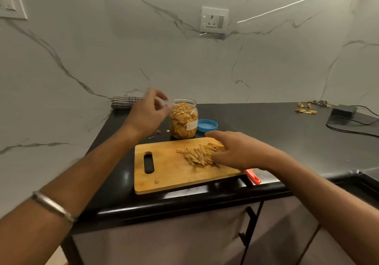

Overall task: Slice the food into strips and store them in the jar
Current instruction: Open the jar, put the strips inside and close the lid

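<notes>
Marble wall (184, 63) | black counter (266, 125) | cutting board (164, 174) | jar (184, 119)

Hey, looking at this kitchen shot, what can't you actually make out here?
- Left hand: motion-blurred beside the jar; its grip is unclear.
- Orange-handled tool: everything but the handle is hidden under the right hand and cutting board.
- Scraps far right: too small to identify.

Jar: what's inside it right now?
The open jar is packed nearly to the rim with yellow-orange strips. A white label hides part of the contents. Its blue lid lies beside it on the counter.
</notes>
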